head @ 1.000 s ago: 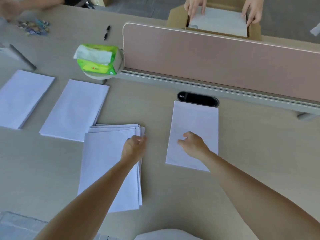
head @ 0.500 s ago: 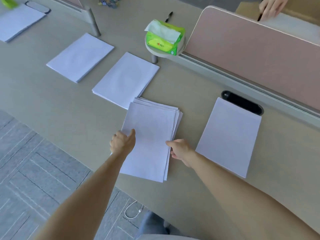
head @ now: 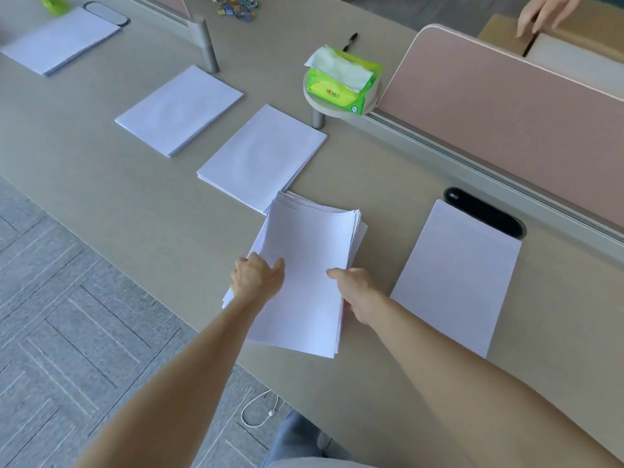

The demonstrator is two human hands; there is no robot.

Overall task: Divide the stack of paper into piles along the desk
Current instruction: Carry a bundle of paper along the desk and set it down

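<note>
A loose stack of white paper (head: 310, 251) lies near the desk's front edge, its far end lifted and fanned. My left hand (head: 258, 278) grips its left edge and my right hand (head: 358, 293) grips its right edge. A neat pile (head: 459, 275) lies to its right. Three more piles run off to the left along the desk: one (head: 261, 157) just beyond the stack, another (head: 179, 109) further left, and the third (head: 60, 40) at the far left.
A green tissue pack (head: 341, 81) sits on a small round stand by the pink divider (head: 506, 109). A black cable port (head: 486, 212) lies behind the right pile. A pen (head: 349, 40) and clips (head: 236, 5) lie further back. Another person's hand (head: 543, 11) reaches into a cardboard box.
Both my hands left the top of the papers and took hold of the stack's two sides. Its far end now rises off the desk. The view swung left.
</note>
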